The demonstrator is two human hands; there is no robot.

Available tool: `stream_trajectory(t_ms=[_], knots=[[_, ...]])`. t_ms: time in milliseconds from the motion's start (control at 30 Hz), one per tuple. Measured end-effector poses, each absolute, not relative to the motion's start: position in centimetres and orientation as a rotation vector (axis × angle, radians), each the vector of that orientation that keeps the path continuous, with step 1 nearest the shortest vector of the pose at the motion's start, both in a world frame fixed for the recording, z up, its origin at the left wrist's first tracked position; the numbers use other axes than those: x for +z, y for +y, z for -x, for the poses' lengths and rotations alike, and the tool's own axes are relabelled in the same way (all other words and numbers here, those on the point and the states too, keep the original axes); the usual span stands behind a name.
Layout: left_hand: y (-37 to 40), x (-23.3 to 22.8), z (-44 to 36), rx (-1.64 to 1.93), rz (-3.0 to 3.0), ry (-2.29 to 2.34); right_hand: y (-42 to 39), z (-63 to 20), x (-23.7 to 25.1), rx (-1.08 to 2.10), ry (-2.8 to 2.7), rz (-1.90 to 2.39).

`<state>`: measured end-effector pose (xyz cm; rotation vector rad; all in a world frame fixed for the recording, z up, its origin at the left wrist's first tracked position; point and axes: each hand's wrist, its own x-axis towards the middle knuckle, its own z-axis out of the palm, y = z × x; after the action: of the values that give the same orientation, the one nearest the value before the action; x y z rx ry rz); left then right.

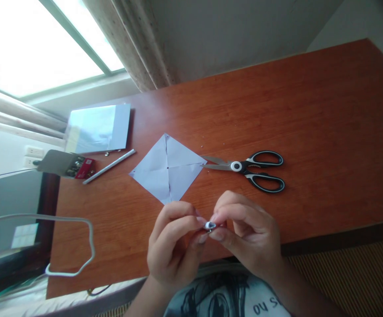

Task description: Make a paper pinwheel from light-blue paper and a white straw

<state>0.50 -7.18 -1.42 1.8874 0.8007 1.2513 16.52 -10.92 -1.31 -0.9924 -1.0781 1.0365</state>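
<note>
The only letters that show are dark ones, partly cut off at the bottom edge, on the pale shirt (224, 299); an "o" and an "s" can be made out among them. The small red and grey box (85, 167) carries printing too small to read.

The left hand (174, 246) and right hand (249, 237) meet in front of the shirt, fingertips pinched on a small white roll (210, 225). Its end shows a dark opening, and a tiny shiny bit sits just below it; the fingers hide the rest.

Beyond the hands, a white paper square (156, 165) lies on the brown table (326, 132), turned like a diamond. Dark dots mark its middle and corners, and lines run inward from the corners. The scissors (244, 166), with black and grey handles, lie slightly spread, the blade tips at its right corner. A white stick (108, 167) lies slanted beside the box.
</note>
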Motion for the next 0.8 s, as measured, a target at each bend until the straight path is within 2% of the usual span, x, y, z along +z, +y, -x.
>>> stream_trajectory(t_ms=[800], knots=[[-6.97,-0.57,-0.95,1.298,-1.848,0.535,-11.31,-17.15,-0.87,0.87,-1.226,0.849]])
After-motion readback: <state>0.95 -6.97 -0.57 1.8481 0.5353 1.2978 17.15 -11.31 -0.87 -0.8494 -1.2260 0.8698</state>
